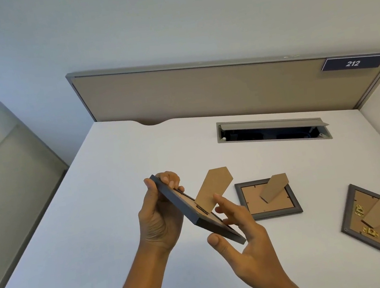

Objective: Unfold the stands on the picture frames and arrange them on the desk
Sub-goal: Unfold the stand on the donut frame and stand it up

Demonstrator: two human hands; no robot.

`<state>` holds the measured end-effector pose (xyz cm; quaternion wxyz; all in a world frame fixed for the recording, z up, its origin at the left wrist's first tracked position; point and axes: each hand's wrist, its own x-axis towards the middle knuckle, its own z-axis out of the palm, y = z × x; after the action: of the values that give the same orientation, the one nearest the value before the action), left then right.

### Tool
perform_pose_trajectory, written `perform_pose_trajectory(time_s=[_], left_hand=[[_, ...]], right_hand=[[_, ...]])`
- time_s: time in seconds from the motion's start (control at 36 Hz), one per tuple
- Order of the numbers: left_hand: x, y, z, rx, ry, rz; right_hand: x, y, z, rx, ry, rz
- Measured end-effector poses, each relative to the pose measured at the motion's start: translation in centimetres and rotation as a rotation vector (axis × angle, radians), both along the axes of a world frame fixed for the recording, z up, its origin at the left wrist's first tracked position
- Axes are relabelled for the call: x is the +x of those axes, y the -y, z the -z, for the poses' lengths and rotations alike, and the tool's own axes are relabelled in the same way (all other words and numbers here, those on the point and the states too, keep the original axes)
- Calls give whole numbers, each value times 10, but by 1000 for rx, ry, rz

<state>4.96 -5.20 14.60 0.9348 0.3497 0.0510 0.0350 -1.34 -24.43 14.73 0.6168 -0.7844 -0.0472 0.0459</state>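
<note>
I hold a dark grey picture frame (184, 209) tilted above the white desk (95, 207), back side facing right. My left hand (160, 217) grips its upper end, thumb on the front, fingers over the top edge. My right hand (242, 234) holds the lower end, thumb under the bottom corner, index finger touching the brown cardboard stand (212, 187), which sticks out from the back. Two more grey frames lie face down on the desk: one (268, 198) just right of my hands and one (373, 220) at the far right, each with its stand raised.
An open cable tray (273, 130) is set into the desk behind the frames. A beige partition panel (200, 90) with a "212" label (353, 63) runs along the desk's back edge. The desk's left edge drops to the floor.
</note>
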Motion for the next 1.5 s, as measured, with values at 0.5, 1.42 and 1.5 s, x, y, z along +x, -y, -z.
perform_pose_trajectory(time_s=[0.5,1.42,1.5], left_hand=[[9,26,12,282,-144,-23],[49,59,115,447,-428,184],[49,59,119,445,-436,185]], right_hand=[[8,20,35,378,-287,55],[47,31,127,835,-549,152],[48,31,135,861,-539,117]])
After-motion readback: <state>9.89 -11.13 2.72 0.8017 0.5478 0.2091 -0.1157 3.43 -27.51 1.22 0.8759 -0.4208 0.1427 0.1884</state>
